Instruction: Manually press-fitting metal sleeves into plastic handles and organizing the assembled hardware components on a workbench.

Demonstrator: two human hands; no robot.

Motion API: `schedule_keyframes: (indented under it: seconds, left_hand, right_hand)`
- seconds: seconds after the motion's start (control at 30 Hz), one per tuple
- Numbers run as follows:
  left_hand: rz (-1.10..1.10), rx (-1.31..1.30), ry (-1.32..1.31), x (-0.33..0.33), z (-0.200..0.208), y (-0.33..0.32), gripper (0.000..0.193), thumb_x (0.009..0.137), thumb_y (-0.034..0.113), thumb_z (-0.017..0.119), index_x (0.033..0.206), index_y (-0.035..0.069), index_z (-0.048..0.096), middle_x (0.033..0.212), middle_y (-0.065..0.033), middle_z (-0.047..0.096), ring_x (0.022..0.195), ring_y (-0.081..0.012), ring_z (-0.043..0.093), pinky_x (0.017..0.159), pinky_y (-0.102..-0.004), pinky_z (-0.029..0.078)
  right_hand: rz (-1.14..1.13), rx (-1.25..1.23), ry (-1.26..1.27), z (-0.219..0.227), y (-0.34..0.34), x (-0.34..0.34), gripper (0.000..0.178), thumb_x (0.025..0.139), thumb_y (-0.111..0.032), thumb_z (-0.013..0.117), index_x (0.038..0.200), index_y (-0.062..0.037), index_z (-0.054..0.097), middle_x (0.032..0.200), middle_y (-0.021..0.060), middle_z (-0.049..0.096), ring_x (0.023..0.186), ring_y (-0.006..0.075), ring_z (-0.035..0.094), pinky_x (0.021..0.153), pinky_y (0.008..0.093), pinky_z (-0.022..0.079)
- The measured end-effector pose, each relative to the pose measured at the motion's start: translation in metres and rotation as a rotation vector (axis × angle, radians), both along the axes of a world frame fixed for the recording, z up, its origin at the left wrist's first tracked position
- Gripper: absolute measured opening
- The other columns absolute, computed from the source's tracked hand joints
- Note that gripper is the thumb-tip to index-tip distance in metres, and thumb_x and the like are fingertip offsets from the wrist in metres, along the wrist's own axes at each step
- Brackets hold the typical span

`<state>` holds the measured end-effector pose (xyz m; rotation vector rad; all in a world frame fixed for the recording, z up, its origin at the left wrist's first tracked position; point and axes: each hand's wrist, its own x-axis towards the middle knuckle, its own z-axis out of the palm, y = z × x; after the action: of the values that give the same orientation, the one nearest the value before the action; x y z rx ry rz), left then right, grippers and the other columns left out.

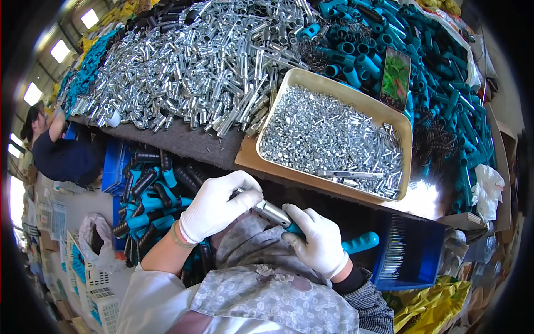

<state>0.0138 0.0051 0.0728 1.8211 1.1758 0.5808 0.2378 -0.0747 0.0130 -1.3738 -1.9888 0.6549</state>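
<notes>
In front of my lap I hold a hand tool with a shiny metal tube (271, 214) and a teal handle (361, 243). My left hand (219, 205), in a white glove, is closed with thumb and fingers pinched at the tube's far-left end. A bit of metal shows between those fingers, but most of that end is hidden. My right hand (316, 240), also white-gloved, wraps round the teal part, and the rounded handle end sticks out to its right. Just beyond my hands, a cream tray (408, 161) holds many small metal pins and a longer metal strip (350, 174).
Metal tubes (206, 67) lie heaped on the bench, with teal handles (461, 133) at the right. A phone (396, 78) leans there. Below, a blue crate (115, 167) holds black-and-teal parts; a blue bin (425, 259) holds metal rods. Another person (64, 150) works at far left.
</notes>
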Motion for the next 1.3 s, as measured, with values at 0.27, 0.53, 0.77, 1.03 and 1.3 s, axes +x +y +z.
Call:
schedule_keyframes:
  seconds: [0.27,0.53,0.77,1.03,1.3]
  left_hand:
    - [-0.311,0.199,-0.032,0.001,-0.005,-0.005,0.018,0.084,0.009,0.073,0.1,0.005,0.066,0.089,-0.0109,0.068,0.081,-0.0283,0.067,0.072,-0.0362,0.053]
    - [-0.378,0.44,-0.02,0.0,-0.026,-0.009,0.013,0.085,0.012,0.071,0.096,0.008,0.065,0.087,-0.0089,0.066,0.079,-0.0313,0.066,0.069,-0.0384,0.053]
    - [-0.097,-0.008,-0.028,0.003,-0.047,-0.02,0.013,0.094,0.015,0.063,0.1,0.003,0.064,0.081,-0.0128,0.066,0.072,-0.0286,0.066,0.068,-0.0357,0.053]
    - [-0.524,0.727,-0.088,-0.004,-0.037,-0.016,0.028,0.079,0.01,0.072,0.106,0.009,0.065,0.106,-0.0063,0.064,0.097,-0.029,0.061,0.082,-0.0396,0.052]
    - [-0.387,0.375,-0.013,-0.006,-0.033,-0.017,0.013,0.088,0.01,0.066,0.1,0.006,0.069,0.097,-0.0088,0.067,0.089,-0.0301,0.065,0.08,-0.0363,0.054]
  right_hand:
    - [0.055,-0.052,0.165,-0.01,-0.001,0.003,0.037,0.086,-0.028,0.072,0.114,-0.0054,0.063,0.085,0.0179,0.064,0.077,0.0372,0.066,0.067,0.0423,0.052]
    - [0.182,-0.266,0.291,-0.013,-0.003,0.006,0.037,0.086,-0.031,0.072,0.112,-0.0049,0.065,0.085,0.0187,0.067,0.078,0.038,0.067,0.068,0.0415,0.053]
    - [-0.036,0.064,-0.285,-0.007,0.0,-0.005,0.036,0.081,-0.029,0.075,0.109,-0.0076,0.067,0.081,0.0128,0.066,0.07,0.0333,0.066,0.064,0.0419,0.053]
    - [0.218,-0.289,0.276,-0.017,-0.002,0.019,0.035,0.082,-0.026,0.076,0.109,-0.0049,0.069,0.089,0.0187,0.07,0.082,0.0378,0.069,0.072,0.0395,0.055]
    - [0.115,-0.17,0.091,-0.012,-0.003,0.016,0.034,0.082,-0.027,0.075,0.108,-0.0058,0.068,0.088,0.0185,0.068,0.079,0.0382,0.068,0.067,0.0424,0.054]
